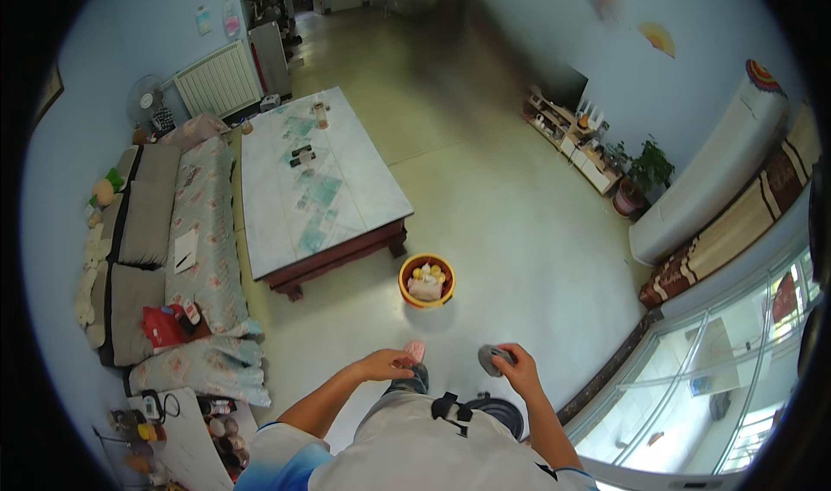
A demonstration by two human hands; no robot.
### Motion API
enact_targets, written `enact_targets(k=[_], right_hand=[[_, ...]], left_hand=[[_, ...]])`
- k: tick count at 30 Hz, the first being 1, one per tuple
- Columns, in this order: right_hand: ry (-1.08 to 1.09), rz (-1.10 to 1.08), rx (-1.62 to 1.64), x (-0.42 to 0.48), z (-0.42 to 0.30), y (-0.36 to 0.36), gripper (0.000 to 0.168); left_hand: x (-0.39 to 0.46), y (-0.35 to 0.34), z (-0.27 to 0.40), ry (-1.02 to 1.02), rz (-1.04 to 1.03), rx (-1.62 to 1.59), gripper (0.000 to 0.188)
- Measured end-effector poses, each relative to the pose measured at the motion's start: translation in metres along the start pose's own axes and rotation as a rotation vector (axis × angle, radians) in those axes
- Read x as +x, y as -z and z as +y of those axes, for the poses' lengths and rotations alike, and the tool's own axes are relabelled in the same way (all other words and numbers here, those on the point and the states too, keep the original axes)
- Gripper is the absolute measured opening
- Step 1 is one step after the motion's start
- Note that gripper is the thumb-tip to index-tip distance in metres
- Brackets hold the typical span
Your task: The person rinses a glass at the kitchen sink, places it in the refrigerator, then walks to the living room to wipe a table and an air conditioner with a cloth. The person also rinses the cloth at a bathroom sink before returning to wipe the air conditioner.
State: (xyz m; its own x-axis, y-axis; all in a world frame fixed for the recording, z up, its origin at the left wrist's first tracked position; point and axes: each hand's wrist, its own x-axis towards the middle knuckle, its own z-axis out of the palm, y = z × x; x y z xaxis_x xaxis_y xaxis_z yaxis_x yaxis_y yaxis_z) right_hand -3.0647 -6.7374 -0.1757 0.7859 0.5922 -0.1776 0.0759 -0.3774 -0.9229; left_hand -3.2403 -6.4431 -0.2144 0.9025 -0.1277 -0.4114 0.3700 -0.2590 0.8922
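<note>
My right hand (517, 368) is closed on a small grey object (495, 360), perhaps a rolled cloth or sock; its exact kind cannot be told. My left hand (388, 365) hangs in front of my body with the fingers loosely bent and nothing visible in them. Beyond both hands, a round bucket with a yellow rim (404, 288) stands on the floor, holding yellow things and a pinkish bundle. One foot in a pink slipper (415, 349) shows just past my left hand. Partly hidden by my body is a dark round container (503, 415), near my right forearm.
A long marble-topped table (363, 192) stands ahead on the left, bearing bottles. Beside it runs a sofa (146, 225) with a red bag (162, 325). A low side table (185, 439) is at lower left. Glass sliding panels (669, 368) are at right, below a tall white unit (707, 166).
</note>
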Motion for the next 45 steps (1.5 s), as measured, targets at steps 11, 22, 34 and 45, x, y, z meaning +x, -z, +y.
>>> enact_targets(k=[11, 22, 34, 45], right_hand=[[-0.102, 0.178, 0.065, 0.187, -0.034, 0.076, 0.03], [0.036, 0.061, 0.102, 0.39, 0.024, 0.233, 0.039], [0.191, -0.02, -0.032, 0.561, -0.005, 0.394, 0.019], [-0.029, 0.051, 0.179, 0.717, -0.016, 0.49, 0.025]], left_hand=[[0.216, 0.128, 0.059, -0.11, -0.042, 0.011, 0.048], [0.465, 0.113, 0.186, -0.131, -0.032, -0.341, 0.047], [0.675, 0.146, 0.335, -0.042, -0.017, -0.533, 0.039], [0.871, 0.233, 0.425, -0.193, -0.355, -0.383, 0.049]])
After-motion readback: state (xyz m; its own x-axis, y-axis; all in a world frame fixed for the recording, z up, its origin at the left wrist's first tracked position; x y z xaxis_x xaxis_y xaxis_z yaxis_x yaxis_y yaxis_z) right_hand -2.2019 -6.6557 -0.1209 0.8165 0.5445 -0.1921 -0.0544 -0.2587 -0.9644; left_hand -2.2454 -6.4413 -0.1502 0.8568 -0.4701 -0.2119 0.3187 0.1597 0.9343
